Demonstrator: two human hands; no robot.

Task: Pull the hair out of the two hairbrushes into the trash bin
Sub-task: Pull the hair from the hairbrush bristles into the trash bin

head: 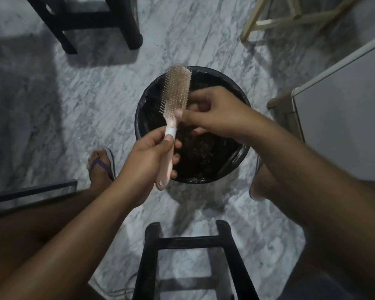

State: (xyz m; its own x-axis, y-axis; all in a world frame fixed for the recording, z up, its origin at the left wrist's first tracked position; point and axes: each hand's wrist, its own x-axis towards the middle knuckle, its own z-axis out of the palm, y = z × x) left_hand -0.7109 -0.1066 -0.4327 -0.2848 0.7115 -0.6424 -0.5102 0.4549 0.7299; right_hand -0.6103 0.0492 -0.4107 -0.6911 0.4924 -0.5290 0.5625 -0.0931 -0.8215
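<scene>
Marble floor (91, 87), grey-veined and smooth, lies under everything, and at its middle the brush (175, 98) is held over the bin (223, 169). It is a pink plastic paddle brush, long oval head tilted up and far, pale pins with small ball tips, a white band at the neck. The left hand (152, 156) wraps the handle. The right hand (212, 115) has thumb and fingers pinched at the near end of the pins; what it holds I cannot tell, as any hair there is too fine to see. A second brush is not in view. The bin is round and black with a glossy crinkled liner, dark inside. Loose strands are light, so a pull made past the rim would likely drop them on the floor, and a hard tug could bend pins or twist the handle free. Black stools (195, 256) stand near and far, a pale wooden frame (290, 16) far right
</scene>
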